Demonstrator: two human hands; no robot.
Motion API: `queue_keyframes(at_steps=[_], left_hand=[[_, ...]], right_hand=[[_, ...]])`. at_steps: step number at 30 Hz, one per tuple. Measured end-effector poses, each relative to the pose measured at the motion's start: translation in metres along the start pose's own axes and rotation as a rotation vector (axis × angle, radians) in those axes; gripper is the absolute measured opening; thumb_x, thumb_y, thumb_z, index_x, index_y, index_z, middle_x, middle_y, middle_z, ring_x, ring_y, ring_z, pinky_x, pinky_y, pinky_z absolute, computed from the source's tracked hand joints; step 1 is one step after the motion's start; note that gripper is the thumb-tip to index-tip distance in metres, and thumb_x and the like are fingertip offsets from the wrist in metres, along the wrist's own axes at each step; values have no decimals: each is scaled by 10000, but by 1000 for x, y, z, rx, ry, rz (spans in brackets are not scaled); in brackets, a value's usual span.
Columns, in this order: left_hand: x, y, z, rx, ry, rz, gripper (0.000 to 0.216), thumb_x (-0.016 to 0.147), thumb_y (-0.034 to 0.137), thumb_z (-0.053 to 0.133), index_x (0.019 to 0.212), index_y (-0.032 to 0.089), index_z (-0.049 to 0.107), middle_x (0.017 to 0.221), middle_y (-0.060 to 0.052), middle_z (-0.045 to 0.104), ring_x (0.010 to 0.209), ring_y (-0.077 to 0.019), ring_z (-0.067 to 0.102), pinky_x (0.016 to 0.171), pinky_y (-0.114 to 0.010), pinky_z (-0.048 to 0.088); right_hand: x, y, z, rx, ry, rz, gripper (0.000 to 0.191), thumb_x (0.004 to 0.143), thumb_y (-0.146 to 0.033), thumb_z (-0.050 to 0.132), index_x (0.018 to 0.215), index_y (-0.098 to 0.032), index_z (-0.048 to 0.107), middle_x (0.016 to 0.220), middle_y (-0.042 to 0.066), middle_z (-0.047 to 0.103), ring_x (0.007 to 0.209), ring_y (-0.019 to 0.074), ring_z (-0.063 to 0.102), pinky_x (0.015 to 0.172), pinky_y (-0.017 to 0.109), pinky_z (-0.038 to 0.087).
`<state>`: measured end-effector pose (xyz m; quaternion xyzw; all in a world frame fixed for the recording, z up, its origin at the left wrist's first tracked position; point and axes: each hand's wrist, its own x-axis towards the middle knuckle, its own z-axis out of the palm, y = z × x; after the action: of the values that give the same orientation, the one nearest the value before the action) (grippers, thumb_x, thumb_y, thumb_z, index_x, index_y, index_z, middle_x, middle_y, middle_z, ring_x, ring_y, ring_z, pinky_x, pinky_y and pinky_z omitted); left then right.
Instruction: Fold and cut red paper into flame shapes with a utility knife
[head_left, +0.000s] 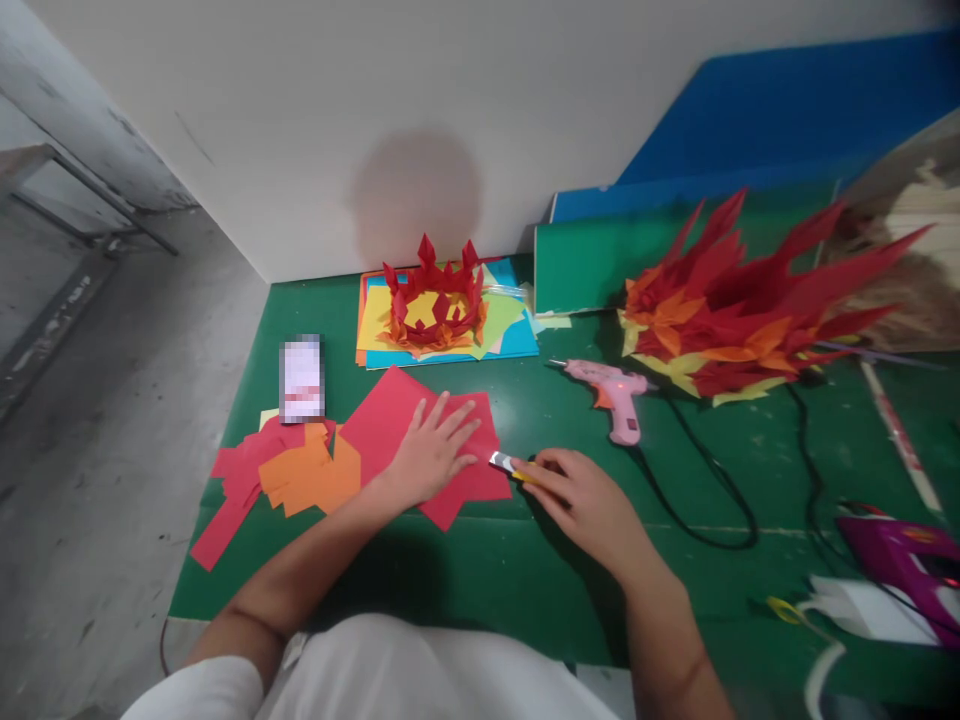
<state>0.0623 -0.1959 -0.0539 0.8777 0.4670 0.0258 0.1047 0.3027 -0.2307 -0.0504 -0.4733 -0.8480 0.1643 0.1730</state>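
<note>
My left hand (435, 450) lies flat with its fingers spread on red paper (382, 420), which looks like overlapping sheets set at different angles. In my right hand (581, 495) is a utility knife (507, 464) with a yellow part, gripped between thumb and fingers. Its metal tip points left and meets the right edge of the red paper. Left of the paper lie orange paper pieces (307, 475) and red paper scraps (244, 465), partly overlapping. Beyond my right hand rests a pink glue gun (611, 390) with a black cord.
A red paper crown (435, 310) sits on stacked coloured sheets (371, 315) by the wall. A large flame-like paper piece (750, 310) stands at the back right. A phone (302, 380) lies left; a purple device (900, 560) is at the right. The green table (480, 570) ends at the left.
</note>
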Motion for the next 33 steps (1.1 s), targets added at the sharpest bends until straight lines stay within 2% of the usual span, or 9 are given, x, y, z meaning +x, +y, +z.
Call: queue_keyframes(at_steps=[4, 8, 13, 17, 20, 24, 27, 30, 33], left_hand=[[-8, -8, 1, 2, -2, 53, 494, 950, 404, 387, 1411, 227, 398, 1511, -84, 366, 1438, -310, 202, 1135, -573, 211], [-11, -8, 1, -36, -3, 49, 494, 949, 436, 372, 1400, 239, 416, 1504, -87, 377, 1442, -311, 187, 1133, -574, 216], [-4, 0, 0, -113, 100, -111, 342, 966, 312, 360, 1191, 247, 609, 1452, -54, 456, 1428, -343, 210, 1105, -605, 263], [0, 7, 0, -158, 139, -198, 282, 951, 264, 393, 1075, 221, 643, 1401, -63, 510, 1389, -338, 309, 1087, -585, 316], [1, 12, 1, -134, 181, -257, 298, 942, 270, 403, 1152, 191, 599, 1437, -102, 465, 1404, -349, 277, 1108, -597, 278], [3, 15, 10, -64, 286, -407, 528, 939, 349, 380, 1369, 42, 399, 1526, -227, 262, 1438, -406, 77, 1125, -624, 200], [5, 13, 22, -51, 338, -471, 645, 937, 409, 356, 1425, -6, 282, 1527, -272, 206, 1437, -397, 51, 1130, -612, 192], [5, 11, 30, -35, 327, -496, 709, 922, 452, 366, 1425, -37, 265, 1515, -292, 215, 1434, -393, 68, 1135, -597, 197], [4, 11, 32, 20, 257, -517, 716, 916, 435, 376, 1399, -87, 294, 1503, -311, 221, 1431, -397, 95, 1142, -570, 204]], right_hand=[[-3, 1, -1, 8, -30, -22, 289, 928, -291, 444, 1105, -270, 671, 922, 79, 632, 803, 183, 575, 697, 317, 473], [-2, 2, -1, 16, -17, -26, 298, 929, -288, 432, 1102, -257, 673, 893, 82, 622, 779, 182, 566, 681, 314, 470], [-2, 1, 0, -25, -24, -32, 308, 933, -292, 427, 1116, -239, 669, 883, 86, 611, 770, 187, 546, 672, 316, 465], [-4, -1, -1, -56, -43, -27, 300, 927, -289, 441, 1120, -238, 664, 868, 79, 606, 751, 187, 539, 654, 312, 459], [-5, -2, -2, -71, -51, -24, 300, 916, -292, 458, 1139, -247, 654, 877, 77, 610, 750, 194, 547, 654, 320, 462], [-5, -4, -3, -105, -76, -24, 320, 904, -289, 477, 1187, -250, 623, 905, 77, 609, 758, 198, 551, 654, 322, 467], [-6, -4, -1, -122, -87, -13, 321, 918, -267, 447, 1185, -241, 623, 908, 80, 602, 774, 196, 555, 653, 313, 467], [-7, -4, 1, -111, -83, -12, 328, 931, -265, 424, 1192, -239, 620, 900, 80, 596, 771, 187, 552, 656, 307, 468], [-7, -3, 3, -82, -75, -24, 332, 939, -268, 418, 1204, -227, 613, 887, 78, 585, 758, 175, 542, 651, 296, 463]])
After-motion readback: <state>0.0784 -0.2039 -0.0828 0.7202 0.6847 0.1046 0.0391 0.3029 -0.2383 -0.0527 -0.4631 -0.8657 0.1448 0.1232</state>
